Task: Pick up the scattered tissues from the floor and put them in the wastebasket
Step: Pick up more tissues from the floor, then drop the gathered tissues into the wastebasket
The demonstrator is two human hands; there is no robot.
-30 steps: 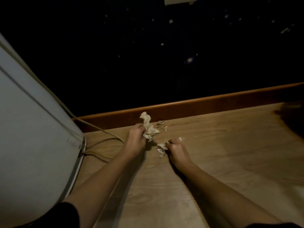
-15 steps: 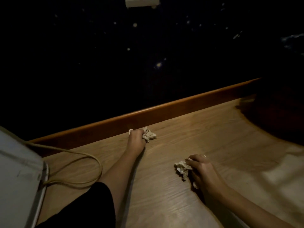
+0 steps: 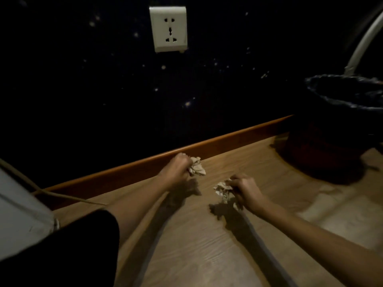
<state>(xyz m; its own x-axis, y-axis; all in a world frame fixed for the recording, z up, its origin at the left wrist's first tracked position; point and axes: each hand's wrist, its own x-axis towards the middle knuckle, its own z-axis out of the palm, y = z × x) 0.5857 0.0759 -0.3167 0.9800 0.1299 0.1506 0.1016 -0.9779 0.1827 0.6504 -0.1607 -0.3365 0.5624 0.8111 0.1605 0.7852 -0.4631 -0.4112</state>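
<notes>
My left hand (image 3: 176,169) is closed around a crumpled beige tissue (image 3: 196,169), held just above the wooden floor near the baseboard. A second crumpled tissue (image 3: 223,192) is gripped in my right hand (image 3: 245,190), slightly nearer to me and to the right. Both hands cast shadows on the floor below them. The wastebasket (image 3: 323,141), dark with a black bag over its rim, stands at the right against the wall, well to the right of both hands.
An orange-brown baseboard (image 3: 145,164) runs along a dark wall bearing a white socket (image 3: 168,29). At the left is a white appliance (image 3: 18,220) with a beige cable (image 3: 62,195) trailing on the floor. A white curved tube (image 3: 360,44) rises behind the wastebasket.
The view has swung right and up, bringing the wastebasket and socket into sight. Both hands have lifted off the floor with their tissues and shifted right.
</notes>
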